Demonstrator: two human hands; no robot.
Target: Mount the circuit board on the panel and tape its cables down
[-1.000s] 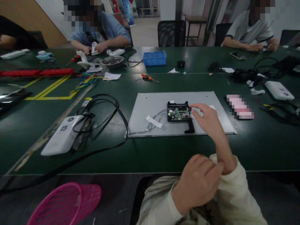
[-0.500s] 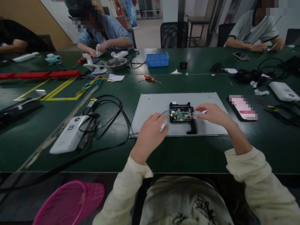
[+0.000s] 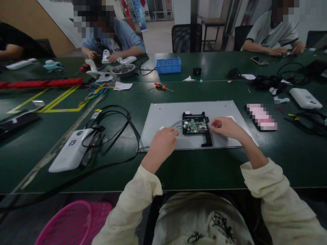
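Observation:
A green circuit board sits in a black plastic frame on a flat light-grey panel. Thin grey cables run from the board's left side towards my left hand, whose fingers are curled over the panel; what they grip is hidden. Close to the frame's right side, my right hand has thumb and fingers pinched together. I cannot make out what is between them. Part of a white piece shows behind that hand.
Left of the panel lies a white power bank with black cables. A phone lies to the right. Farther back are an orange-handled screwdriver, a blue basket and a metal bowl. Co-workers sit across the table.
The fingers of my left hand have curled in more. My right hand has closed into a tighter pinch, and a white piece now shows behind it. The view has shifted slightly.

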